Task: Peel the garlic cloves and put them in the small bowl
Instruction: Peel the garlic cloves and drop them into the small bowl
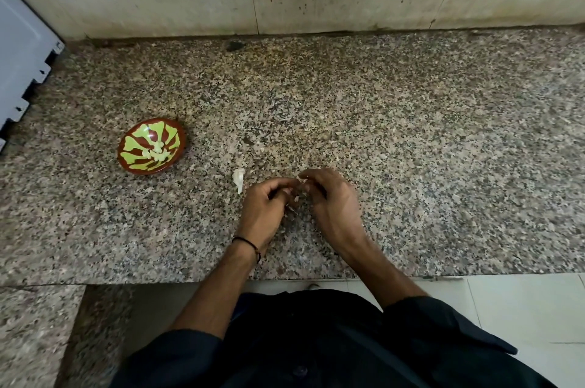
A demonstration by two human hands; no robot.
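Between left hand (264,202), right hand (334,199): garlic clove (296,197), pinched.

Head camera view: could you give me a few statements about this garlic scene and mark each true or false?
1. The small bowl sits left of both hands. True.
2. The left hand and right hand pinch a garlic clove between them. True, though it is mostly hidden.
3. The small bowl is held in one hand. False: it stands untouched on the counter.
4. The pale garlic piece lies right of the hands. False: it lies on the counter just left of the left hand.
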